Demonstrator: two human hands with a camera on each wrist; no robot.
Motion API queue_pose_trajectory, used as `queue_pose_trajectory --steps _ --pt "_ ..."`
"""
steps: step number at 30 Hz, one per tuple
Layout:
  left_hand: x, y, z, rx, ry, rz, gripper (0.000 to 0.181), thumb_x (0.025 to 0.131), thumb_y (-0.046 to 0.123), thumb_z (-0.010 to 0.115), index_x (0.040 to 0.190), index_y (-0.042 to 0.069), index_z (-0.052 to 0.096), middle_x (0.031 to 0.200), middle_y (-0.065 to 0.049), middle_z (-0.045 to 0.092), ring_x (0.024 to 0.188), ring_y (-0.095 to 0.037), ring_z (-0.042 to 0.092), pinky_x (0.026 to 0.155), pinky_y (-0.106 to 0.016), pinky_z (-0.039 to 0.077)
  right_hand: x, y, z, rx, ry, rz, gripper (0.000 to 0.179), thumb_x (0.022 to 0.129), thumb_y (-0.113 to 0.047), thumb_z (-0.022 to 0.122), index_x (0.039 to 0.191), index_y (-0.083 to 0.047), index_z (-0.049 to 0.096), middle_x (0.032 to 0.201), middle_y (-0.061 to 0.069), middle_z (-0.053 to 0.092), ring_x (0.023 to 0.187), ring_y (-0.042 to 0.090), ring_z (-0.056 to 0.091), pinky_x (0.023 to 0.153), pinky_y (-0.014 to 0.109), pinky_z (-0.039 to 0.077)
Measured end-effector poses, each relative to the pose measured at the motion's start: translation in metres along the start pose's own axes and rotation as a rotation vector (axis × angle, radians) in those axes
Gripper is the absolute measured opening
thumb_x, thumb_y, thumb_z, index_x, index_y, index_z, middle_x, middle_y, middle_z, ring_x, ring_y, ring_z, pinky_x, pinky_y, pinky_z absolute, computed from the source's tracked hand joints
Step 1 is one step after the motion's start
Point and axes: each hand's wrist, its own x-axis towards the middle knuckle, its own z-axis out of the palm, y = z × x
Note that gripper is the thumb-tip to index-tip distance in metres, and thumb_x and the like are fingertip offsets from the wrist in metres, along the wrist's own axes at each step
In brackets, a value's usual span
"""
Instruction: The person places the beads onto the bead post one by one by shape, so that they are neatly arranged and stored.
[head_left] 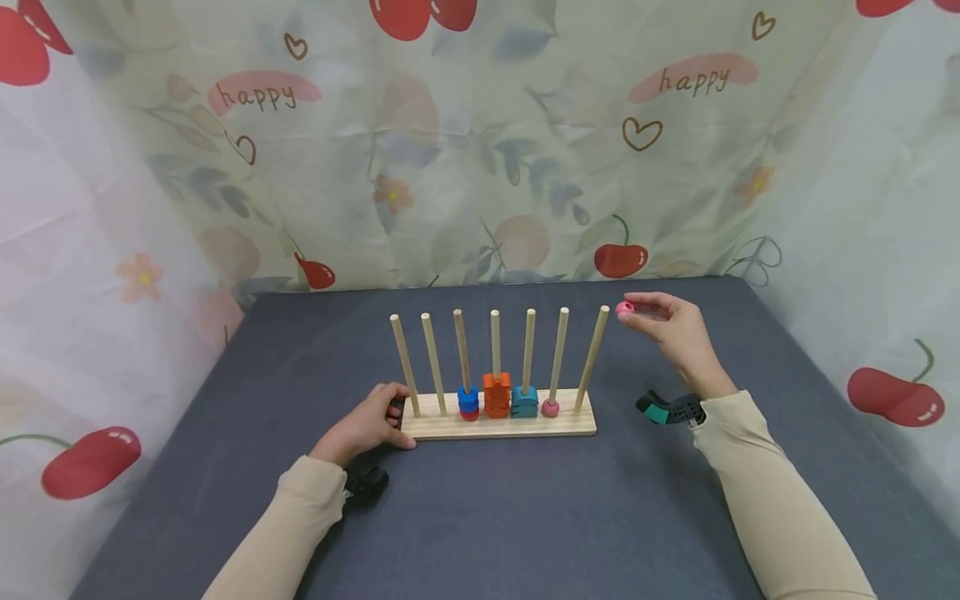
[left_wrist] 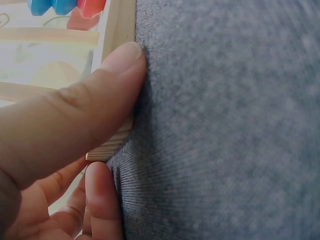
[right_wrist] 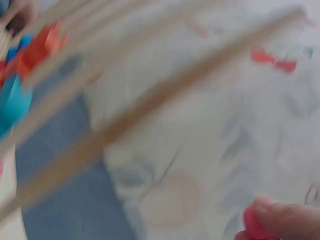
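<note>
A wooden peg board (head_left: pixel 450 427) with several upright pegs stands on the table. My left hand (head_left: pixel 367 423) grips its left end, the thumb (left_wrist: pixel 125 60) along the front edge and the fingers round the end. Between thumb and fingers of my right hand (head_left: pixel 675 329) is a pink bead (head_left: pixel 624 308), its hole showing, held up just right of the rightmost peg's (head_left: pixel 593 358) top. Blue and red pieces (head_left: pixel 468 402), orange pieces (head_left: pixel 497 396), teal pieces (head_left: pixel 524 402) and one pink bead (head_left: pixel 551 408) sit low on the middle pegs. The two leftmost pegs and the rightmost are bare.
A dark grey cloth (head_left: pixel 495 517) covers the table. Printed curtains (head_left: pixel 465 167) hang behind it and at both sides. Each wrist wears a dark strap, the right one (head_left: pixel 671 409) with a teal patch. A thin cord (head_left: pixel 757 254) hangs at the back right corner.
</note>
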Motion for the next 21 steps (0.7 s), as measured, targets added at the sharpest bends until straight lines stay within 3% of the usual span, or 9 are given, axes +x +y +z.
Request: queue_pose_trajectory --steps 4,12,21 --pt "0.000 -0.001 0.000 -0.002 0.000 -0.003 0.074 0.066 0.001 0.087 0.128 0.000 0.047 0.119 -0.016 0.042 0.103 -0.027 0.049 0.090 -0.041 0.045 -0.012 -0.025 0.004 0.124 0.024 -0.104 0.051 0.086 -0.030 0.073 0.127 -0.004 0.061 0.102 -0.014 0.067 0.096 0.000 0.064 0.084 0.012 0.048" --pt "0.000 0.000 0.000 -0.003 -0.005 -0.002 0.074 0.067 0.001 0.087 0.129 0.001 0.047 0.118 -0.016 0.042 0.102 -0.026 0.049 0.089 -0.040 0.045 -0.032 -0.069 0.011 0.369 0.038 -0.230 0.039 0.083 -0.013 0.076 0.119 -0.004 0.066 0.103 -0.005 0.070 0.095 0.007 0.067 0.084 0.016 0.051" --pt "-0.001 0.000 0.000 0.009 0.001 -0.002 0.073 0.067 0.001 0.087 0.128 0.001 0.048 0.118 -0.016 0.043 0.102 -0.026 0.049 0.089 -0.040 0.045 -0.045 -0.091 0.020 0.203 -0.027 -0.285 0.035 0.085 -0.019 0.075 0.117 -0.008 0.068 0.104 -0.008 0.071 0.095 0.009 0.067 0.084 0.018 0.051"
